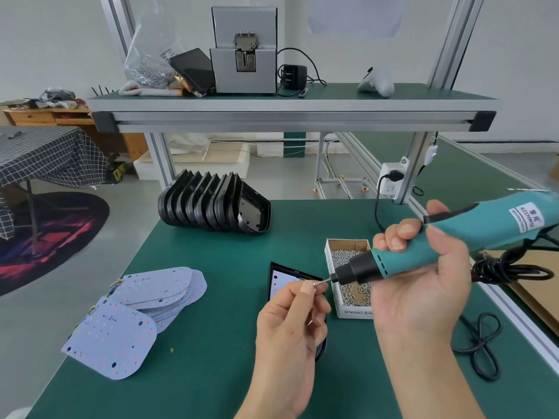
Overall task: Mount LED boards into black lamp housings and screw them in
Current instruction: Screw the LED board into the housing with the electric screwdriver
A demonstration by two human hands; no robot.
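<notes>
Now the left hand pinches a screw against the bit of the electric screwdriver gripped by the right hand. Next, I judge, comes driving it into the LED board seated in the black lamp housing just beside the screw box.

The scene is bright and even, with soft diffuse light and only faint shadows on the green table. The wide lens bends straight lines near the edges (the shelf frame curves slightly). The electric screwdriver looks slightly blurred at right.
</notes>
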